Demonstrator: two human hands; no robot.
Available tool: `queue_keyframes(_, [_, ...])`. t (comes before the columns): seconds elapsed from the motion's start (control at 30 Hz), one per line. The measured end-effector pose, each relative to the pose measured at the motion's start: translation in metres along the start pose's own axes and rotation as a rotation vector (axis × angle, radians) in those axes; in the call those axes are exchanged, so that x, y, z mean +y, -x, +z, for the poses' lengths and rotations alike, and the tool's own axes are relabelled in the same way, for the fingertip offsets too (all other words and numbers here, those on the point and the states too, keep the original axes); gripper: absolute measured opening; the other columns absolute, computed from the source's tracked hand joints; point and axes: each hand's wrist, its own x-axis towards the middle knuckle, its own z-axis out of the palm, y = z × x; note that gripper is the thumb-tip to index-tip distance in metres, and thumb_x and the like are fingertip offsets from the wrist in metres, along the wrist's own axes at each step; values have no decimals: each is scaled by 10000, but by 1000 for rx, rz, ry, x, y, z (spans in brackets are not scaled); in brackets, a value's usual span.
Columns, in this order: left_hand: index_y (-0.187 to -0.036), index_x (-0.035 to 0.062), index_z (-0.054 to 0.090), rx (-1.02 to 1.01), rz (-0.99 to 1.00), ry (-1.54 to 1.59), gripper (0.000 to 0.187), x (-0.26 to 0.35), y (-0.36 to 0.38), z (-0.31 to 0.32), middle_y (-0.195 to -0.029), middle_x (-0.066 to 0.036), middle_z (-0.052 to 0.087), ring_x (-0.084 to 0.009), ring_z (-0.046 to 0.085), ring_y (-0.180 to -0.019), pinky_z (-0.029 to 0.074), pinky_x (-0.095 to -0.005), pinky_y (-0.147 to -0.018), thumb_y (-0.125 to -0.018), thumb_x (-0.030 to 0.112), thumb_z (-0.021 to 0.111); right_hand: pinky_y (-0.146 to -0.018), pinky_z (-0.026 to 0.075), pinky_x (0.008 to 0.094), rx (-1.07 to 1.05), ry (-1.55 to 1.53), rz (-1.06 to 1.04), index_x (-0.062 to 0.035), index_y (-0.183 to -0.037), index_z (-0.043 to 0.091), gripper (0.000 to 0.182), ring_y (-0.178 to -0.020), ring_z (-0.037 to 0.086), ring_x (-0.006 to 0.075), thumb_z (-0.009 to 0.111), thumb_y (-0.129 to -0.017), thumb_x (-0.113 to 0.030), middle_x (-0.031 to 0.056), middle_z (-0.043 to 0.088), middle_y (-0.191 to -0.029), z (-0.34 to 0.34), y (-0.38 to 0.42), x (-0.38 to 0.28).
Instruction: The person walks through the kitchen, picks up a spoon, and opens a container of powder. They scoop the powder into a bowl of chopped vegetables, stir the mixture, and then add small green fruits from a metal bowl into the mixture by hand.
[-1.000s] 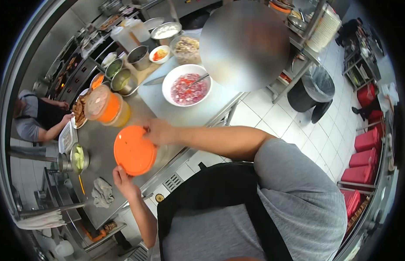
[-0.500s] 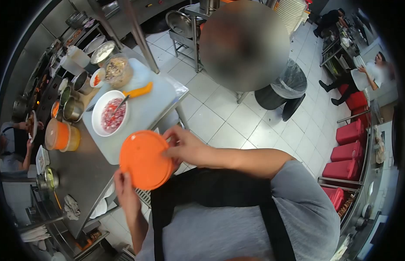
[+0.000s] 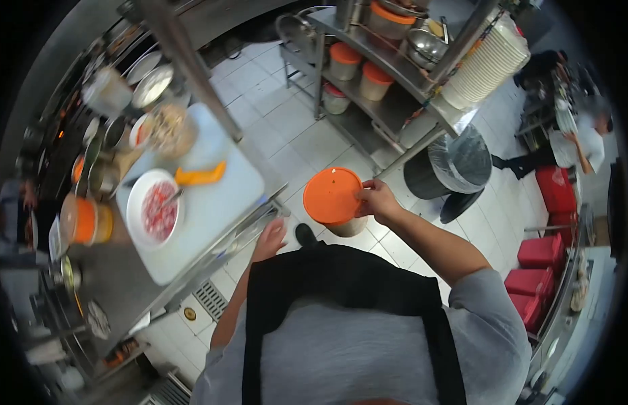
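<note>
My right hand (image 3: 376,201) grips the rim of a round tub (image 3: 348,227) with an orange lid (image 3: 333,196), held over the tiled floor right of the work table. My left hand (image 3: 270,237) is by the table's edge, fingers apart, with nothing in it. On the pale cutting board (image 3: 223,199) stand a white bowl (image 3: 133,209) of chopped red and white food with a spoon in it, an orange-handled knife (image 3: 201,174) and a clear container (image 3: 172,131) of food.
A metal shelf unit (image 3: 368,128) with orange-lidded tubs and stacked white trays (image 3: 486,64) stands ahead. Beside it is a lined bin (image 3: 455,162). Red containers (image 3: 540,251) line the right side. Co-workers are at far right and far left.
The orange-lidded tub has moved right, away from the table, in my right hand. My left hand has let go of it. The view has turned toward the shelf unit.
</note>
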Motion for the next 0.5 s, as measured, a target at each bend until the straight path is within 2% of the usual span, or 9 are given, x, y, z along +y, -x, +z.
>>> queue_keyframes(0.07, [-1073,24,613,157,-95,-180,306,11,30,-7,-896,-88,631,-178,610,-829,482,-291,-762,-900,273,566,-496,574,387,65,-19,-18,98,-1075,409,403,-542,598,241,602,-738,-10,153,556,-777,-22,-41,-9])
queue_keyframes(0.1, [-1004,9,630,-80,253,-523,260,-93,21,-58,-878,-108,638,-162,604,-828,475,-290,-759,-865,225,596,-502,570,399,79,-49,-25,86,-967,476,279,-493,567,231,601,-735,-7,134,551,-744,-38,-72,-8])
queue_keyframes(0.17, [-829,-12,612,145,-134,-448,197,-173,62,-110,-736,-97,615,-159,577,-739,459,-311,-690,-829,185,611,-502,567,411,136,-190,-45,68,-915,509,213,-491,558,226,600,-740,-12,123,546,-728,-61,-117,-21])
queue_keyframes(0.23, [-677,48,507,410,-601,-265,265,-83,115,-115,-618,-46,529,-128,526,-554,422,-308,-490,-797,199,687,-531,568,421,272,-316,-101,29,-895,544,153,-523,563,224,593,-773,-49,120,543,-719,-83,-165,-26])
queue_keyframes(0.33, [-770,88,487,703,-673,-104,252,-3,151,-146,-593,-27,498,-115,506,-506,415,-267,-449,-852,287,617,-571,566,418,357,-545,-130,9,-936,556,153,-619,600,234,568,-809,-74,135,568,-785,-136,-264,-11])
queue_keyframes(0.37, [-786,99,481,826,-670,-40,269,10,163,-159,-584,-19,485,-110,497,-500,416,-259,-456,-875,330,585,-639,547,432,361,-566,-296,13,-959,544,174,-652,592,260,566,-823,-92,141,562,-817,-144,-276,-12])
queue_keyframes(0.4, [-795,123,486,832,-338,73,257,-13,184,-184,-568,9,447,-99,449,-506,407,-269,-497,-905,350,531,-706,528,446,335,-580,-453,17,-982,532,196,-685,585,286,563,-836,-110,147,556,-849,-147,-291,-15])
queue_keyframes(0.43, [-818,140,479,879,-130,290,223,23,173,-171,-598,12,446,-98,428,-530,402,-277,-536,-932,331,480,-754,531,445,590,-431,-380,19,-1085,480,285,-794,597,317,539,-870,-158,157,544,-962,-152,-321,-25])
queue_keyframes(0.5, [-1126,140,485,1043,-127,518,320,84,140,-146,-944,-67,579,-140,542,-769,434,-292,-692,-937,397,460,-803,529,442,571,-240,-304,13,-1143,440,320,-904,589,316,492,-889,-174,156,531,-1037,-202,-389,-11])
